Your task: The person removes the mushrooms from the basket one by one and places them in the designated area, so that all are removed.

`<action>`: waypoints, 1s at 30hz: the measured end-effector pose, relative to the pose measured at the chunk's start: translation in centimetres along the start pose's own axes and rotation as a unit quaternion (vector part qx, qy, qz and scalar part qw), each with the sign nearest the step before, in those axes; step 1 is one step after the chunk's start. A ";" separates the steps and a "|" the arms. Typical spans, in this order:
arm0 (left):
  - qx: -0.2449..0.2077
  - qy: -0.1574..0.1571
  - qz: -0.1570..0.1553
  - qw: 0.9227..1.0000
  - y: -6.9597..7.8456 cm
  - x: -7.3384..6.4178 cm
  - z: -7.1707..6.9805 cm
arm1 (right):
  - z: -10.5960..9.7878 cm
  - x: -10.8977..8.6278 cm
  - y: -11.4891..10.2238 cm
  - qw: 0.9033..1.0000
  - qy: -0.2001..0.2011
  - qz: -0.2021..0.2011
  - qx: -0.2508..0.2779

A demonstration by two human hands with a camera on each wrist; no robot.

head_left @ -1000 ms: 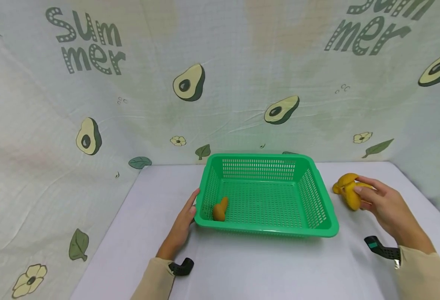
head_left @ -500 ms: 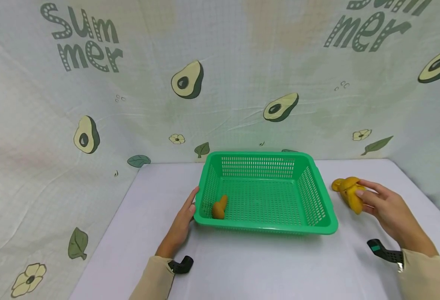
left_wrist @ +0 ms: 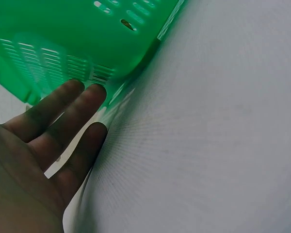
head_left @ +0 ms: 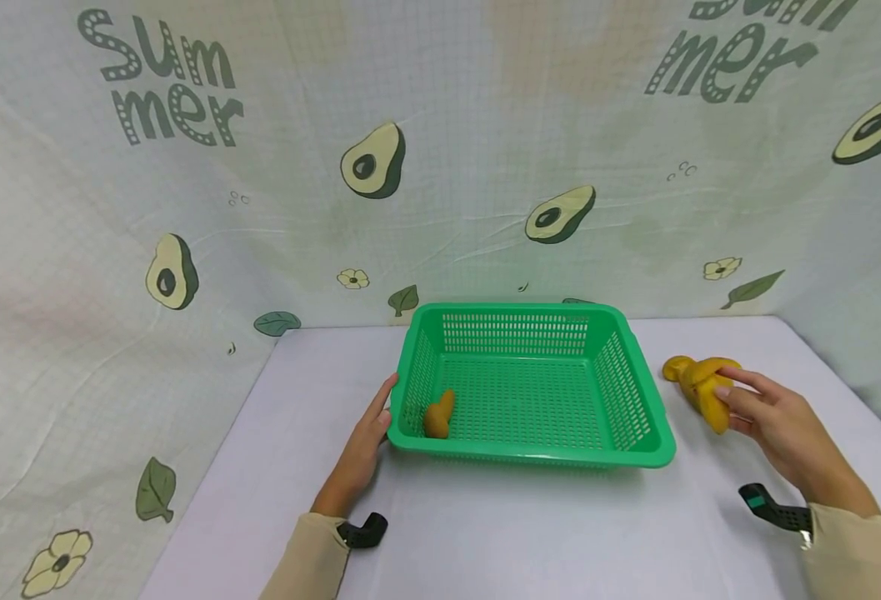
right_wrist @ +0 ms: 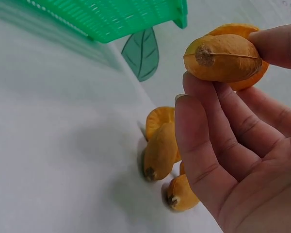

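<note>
table (head_left: 530,533) | green basket (head_left: 638,379) – mid-table, one brown piece (head_left: 440,415) inside | left hand (head_left: 361,454) flat, fingers straight against basket's left wall | right hand (head_left: 781,421) pinches banana bunch (head_left: 698,385) right of basket | step: gripping fruit – next calls for lifting clear over the rim
</note>
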State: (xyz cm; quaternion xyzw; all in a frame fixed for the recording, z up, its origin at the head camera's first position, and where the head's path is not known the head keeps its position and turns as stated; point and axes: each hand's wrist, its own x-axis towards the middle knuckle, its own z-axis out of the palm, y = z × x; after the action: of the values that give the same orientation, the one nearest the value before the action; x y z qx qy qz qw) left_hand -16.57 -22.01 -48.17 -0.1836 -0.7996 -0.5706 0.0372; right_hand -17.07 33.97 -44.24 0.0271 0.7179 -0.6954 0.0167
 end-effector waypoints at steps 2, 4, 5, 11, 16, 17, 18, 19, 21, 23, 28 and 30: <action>-0.001 0.000 0.001 1.000 0.1 0.0 0.0 | -0.2 -0.1 0.2 1.000 0.001 0.003 -0.011; -0.002 -0.001 0.001 1.000 0.3 0.0 0.0 | -0.4 -0.3 0.5 0.999 0.003 0.006 -0.045; -0.002 -0.001 0.000 1.000 0.3 0.0 0.0 | -0.5 -0.4 0.6 0.998 0.005 0.010 -0.055; 0.003 -0.001 -0.002 1.000 0.3 0.0 -0.1 | -1.0 -0.9 1.5 0.995 0.020 0.035 -0.096; 0.002 0.002 -0.004 1.000 -0.1 0.0 -0.1 | -1.1 -1.2 2.0 0.988 0.027 0.040 -0.145; 0.002 0.002 -0.004 1.000 -0.1 0.0 -0.1 | -1.2 -1.3 2.0 0.987 0.027 0.040 -0.152; 0.001 0.001 -0.005 1.000 -0.1 0.0 -0.1 | -1.3 -1.3 2.1 0.986 0.027 0.039 -0.158; -0.001 0.001 -0.005 1.000 -0.1 0.0 -0.1 | -1.4 -1.3 2.2 0.985 0.028 0.039 -0.165; -0.002 0.000 -0.007 1.000 -0.1 0.1 -0.1 | -1.7 -1.4 2.4 0.984 0.028 0.038 -0.174; 0.000 0.001 -0.009 1.000 -0.1 0.1 -0.1 | -2.0 -1.4 2.5 0.980 0.028 0.038 -0.191; 0.000 0.002 -0.006 1.000 -0.1 0.1 -0.1 | -2.3 -1.5 2.6 0.965 0.035 0.041 -0.256; 0.000 0.001 -0.007 1.000 0.0 0.1 -0.1 | -2.3 -1.4 2.5 0.957 0.036 0.045 -0.283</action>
State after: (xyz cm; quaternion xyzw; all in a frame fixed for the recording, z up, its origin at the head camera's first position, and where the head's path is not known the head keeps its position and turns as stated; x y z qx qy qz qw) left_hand -16.64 -22.07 -48.15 -0.1776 -0.8005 -0.5714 0.0344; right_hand -15.45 36.35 -46.62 0.0784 0.8836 -0.4607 0.0294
